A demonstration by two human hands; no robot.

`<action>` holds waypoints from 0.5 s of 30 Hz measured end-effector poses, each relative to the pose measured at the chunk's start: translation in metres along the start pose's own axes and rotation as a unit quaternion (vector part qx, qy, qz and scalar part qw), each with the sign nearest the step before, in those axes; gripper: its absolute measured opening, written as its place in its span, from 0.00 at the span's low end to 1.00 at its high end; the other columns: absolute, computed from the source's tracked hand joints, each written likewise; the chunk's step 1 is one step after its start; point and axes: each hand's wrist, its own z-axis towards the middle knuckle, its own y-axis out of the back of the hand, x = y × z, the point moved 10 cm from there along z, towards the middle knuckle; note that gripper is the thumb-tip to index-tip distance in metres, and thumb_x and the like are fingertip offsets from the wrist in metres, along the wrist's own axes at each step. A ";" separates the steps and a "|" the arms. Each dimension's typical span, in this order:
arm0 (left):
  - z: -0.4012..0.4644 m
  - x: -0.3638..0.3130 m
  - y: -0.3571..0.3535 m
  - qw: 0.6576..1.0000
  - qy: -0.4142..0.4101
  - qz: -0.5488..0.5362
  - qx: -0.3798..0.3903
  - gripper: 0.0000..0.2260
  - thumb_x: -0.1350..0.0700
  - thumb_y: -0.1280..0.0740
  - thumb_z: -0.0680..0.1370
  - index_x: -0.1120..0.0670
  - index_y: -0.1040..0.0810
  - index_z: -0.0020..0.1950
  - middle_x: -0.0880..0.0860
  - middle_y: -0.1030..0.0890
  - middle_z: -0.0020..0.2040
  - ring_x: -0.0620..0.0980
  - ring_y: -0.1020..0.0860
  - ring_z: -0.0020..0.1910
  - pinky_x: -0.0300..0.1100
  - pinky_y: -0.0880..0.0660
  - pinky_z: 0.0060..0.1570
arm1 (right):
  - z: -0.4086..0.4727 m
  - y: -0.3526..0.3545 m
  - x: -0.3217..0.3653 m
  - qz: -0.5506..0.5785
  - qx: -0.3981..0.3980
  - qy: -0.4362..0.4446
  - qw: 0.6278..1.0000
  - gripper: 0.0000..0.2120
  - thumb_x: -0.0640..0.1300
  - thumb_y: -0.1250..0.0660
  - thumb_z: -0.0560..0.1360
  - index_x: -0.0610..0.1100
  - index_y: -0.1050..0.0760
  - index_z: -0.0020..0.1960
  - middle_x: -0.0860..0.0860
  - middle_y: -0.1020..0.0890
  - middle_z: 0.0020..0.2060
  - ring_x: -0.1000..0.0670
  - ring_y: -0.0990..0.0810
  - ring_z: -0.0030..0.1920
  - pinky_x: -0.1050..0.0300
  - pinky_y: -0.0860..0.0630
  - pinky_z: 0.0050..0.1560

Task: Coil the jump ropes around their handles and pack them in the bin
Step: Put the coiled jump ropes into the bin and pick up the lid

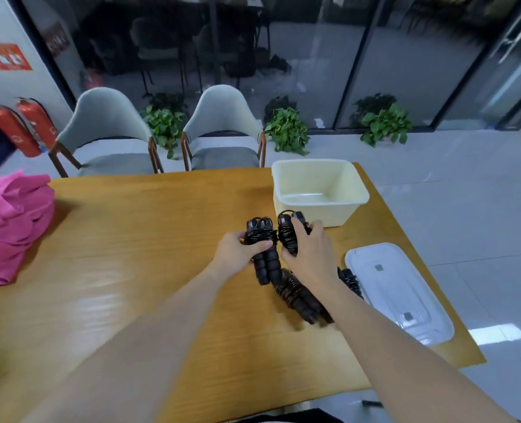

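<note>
Coiling seemingly finished: four black bundles in view, each with cord wound round paired handles, none loose. Packing not begun: bin (pixel 320 206) at the far right of the desk (pixel 161 239), cream, open, nothing inside as far as visible. Just in front of the bin, two bundles held side by side and touching: left bundle (pixel 260 236) gripped by the left hand (pixel 239 251), thumb across the wound cord and fingers (pixel 240 238) curled behind; right bundle (pixel 288 236) clasped by the right hand (pixel 311 254), fingers wrapped over its top. Whether either is lifted off the desk or resting on it, hard to tell from the blur. Nearer than the bin, under and behind the right wrist, a third bundle (pixel 298 297) lying on the desk, and a fourth (pixel 350 280) partly hidden between that wrist and the lid (pixel 399 291), which lies flat at the desk's right edge, off the bin. Left to do, judging by this: all four bundles into the bin, the held pair likely first, being closest to its near wall; then perhaps the lid, though not asked for. Far left of the bin, a pink cloth (pixel 9 221), no part of the job.
</note>
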 end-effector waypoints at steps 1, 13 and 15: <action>0.008 -0.016 -0.004 1.000 -0.009 -0.003 0.002 0.23 0.45 0.20 0.72 0.58 0.18 0.58 0.55 0.13 0.50 0.53 0.14 0.48 0.46 0.15 0.44 | 0.011 0.012 -0.006 -0.001 -0.013 -0.001 1.000 0.32 0.55 0.30 0.78 0.49 0.35 0.78 0.42 0.28 0.58 0.41 0.24 0.52 0.48 0.23 0.53; 0.122 -0.157 -0.031 0.995 -0.058 0.083 -0.021 0.20 0.42 0.20 0.70 0.56 0.15 0.53 0.55 0.13 0.46 0.55 0.14 0.47 0.54 0.16 0.50 | 0.145 0.072 -0.081 -0.024 -0.028 -0.017 0.999 0.29 0.58 0.32 0.78 0.47 0.33 0.74 0.43 0.28 0.57 0.40 0.25 0.51 0.48 0.25 0.49; 0.141 -0.163 -0.034 0.994 -0.050 0.092 -0.028 0.19 0.44 0.20 0.71 0.57 0.15 0.52 0.55 0.13 0.46 0.56 0.14 0.47 0.54 0.16 0.51 | 0.166 0.067 -0.091 -0.001 -0.012 -0.029 1.000 0.28 0.58 0.31 0.78 0.47 0.33 0.72 0.43 0.30 0.58 0.41 0.25 0.46 0.49 0.26 0.43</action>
